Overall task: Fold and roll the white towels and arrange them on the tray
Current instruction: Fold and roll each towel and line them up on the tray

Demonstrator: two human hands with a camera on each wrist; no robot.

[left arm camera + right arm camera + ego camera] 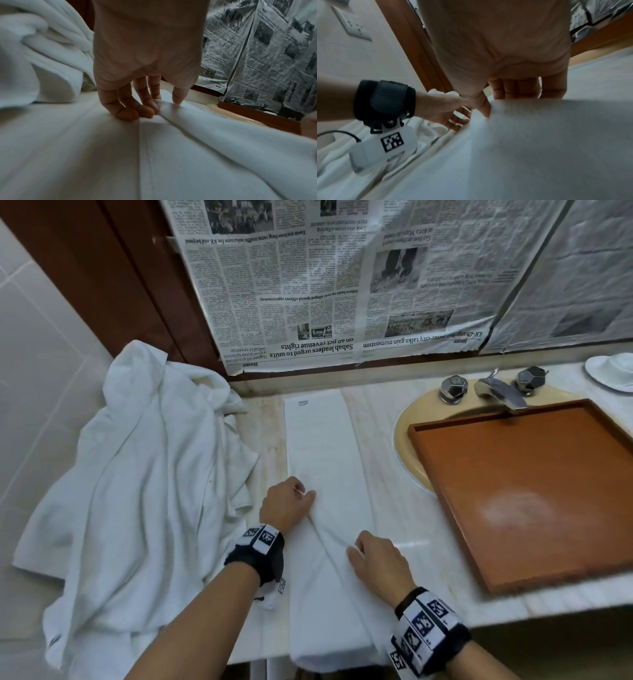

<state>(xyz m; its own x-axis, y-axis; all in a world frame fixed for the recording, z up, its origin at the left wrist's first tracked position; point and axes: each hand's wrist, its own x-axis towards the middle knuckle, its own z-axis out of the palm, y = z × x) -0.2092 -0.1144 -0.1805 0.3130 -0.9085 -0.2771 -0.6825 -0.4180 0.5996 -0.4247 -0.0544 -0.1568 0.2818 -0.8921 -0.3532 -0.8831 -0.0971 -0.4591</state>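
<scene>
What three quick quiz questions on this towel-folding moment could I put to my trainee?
1. True or false: rolled towels already lie on the wooden tray.
2. Which hand pinches the towel strip farther from the person: A left hand, B right hand?
3. What lies heaped to the left of the strip?

Key:
1. False; it holds none.
2. A.
3. A crumpled pile of white towels.

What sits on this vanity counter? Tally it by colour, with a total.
White: 3 - long flat white towel, crumpled white towel heap, white cup and saucer.
Brown: 1 - rectangular brown wooden tray.
Silver: 1 - chrome tap set.
Total: 5
</scene>
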